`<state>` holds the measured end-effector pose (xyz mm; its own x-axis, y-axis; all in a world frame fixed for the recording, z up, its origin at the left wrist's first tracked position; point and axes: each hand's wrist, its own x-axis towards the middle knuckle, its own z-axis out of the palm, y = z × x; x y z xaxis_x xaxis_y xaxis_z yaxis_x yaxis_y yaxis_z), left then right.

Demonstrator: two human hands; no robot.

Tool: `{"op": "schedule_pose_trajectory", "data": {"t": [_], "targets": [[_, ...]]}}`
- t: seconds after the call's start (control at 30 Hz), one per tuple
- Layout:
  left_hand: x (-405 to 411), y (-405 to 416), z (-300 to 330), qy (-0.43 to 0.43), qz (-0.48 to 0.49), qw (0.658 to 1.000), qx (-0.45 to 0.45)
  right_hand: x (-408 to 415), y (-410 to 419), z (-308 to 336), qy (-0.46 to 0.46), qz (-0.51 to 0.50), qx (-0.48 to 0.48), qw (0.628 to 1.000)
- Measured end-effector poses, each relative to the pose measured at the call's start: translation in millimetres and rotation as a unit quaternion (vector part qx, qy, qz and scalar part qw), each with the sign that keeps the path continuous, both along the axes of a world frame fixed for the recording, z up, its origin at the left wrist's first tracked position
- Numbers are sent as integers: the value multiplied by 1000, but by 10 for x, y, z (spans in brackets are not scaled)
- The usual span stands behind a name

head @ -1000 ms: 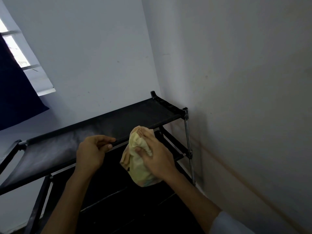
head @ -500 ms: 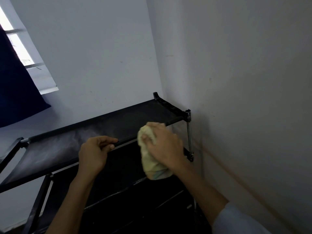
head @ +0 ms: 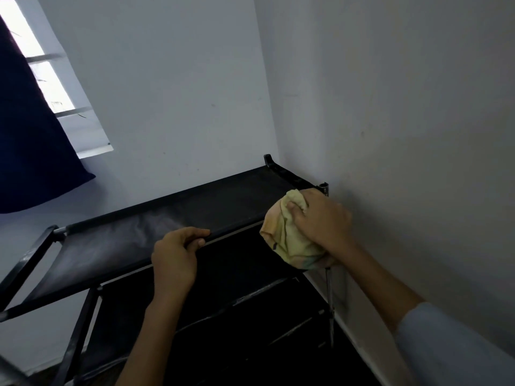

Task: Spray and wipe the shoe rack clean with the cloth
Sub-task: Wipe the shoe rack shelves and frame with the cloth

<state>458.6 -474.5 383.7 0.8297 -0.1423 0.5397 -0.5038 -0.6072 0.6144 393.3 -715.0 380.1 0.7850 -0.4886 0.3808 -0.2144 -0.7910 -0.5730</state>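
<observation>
- The black shoe rack fills the lower centre of the frame, set into the corner where two pale walls meet; its top shelf runs from lower left up toward centre right.
- The yellow cloth is bunched at the right end of that top shelf's front edge, right of centre.
- Your right hand grasps the cloth, fingers curled into its folds.
- Your left hand, at centre, is clenched round the front bar of the top shelf.
- A dark blue curtain hangs over the window in the upper left.
</observation>
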Motion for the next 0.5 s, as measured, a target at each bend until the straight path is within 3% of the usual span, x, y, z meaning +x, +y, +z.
{"op": "schedule_pose_trajectory", "data": {"t": [0.13,0.3,0.4,0.5], "targets": [[5,10,-11,5,-2,1000,-7,29,535,-3,-43,0,14,999],[-15,46,36,4,-14,1000,-16,41,1378,-134,-55,142,-15,988],[-3,67,61,21,-45,999,-14,61,1151,-177,-49,155,-60,985],[3,55,68,31,-49,998,-23,-37,615,-201,-38,98,-54,993]]}}
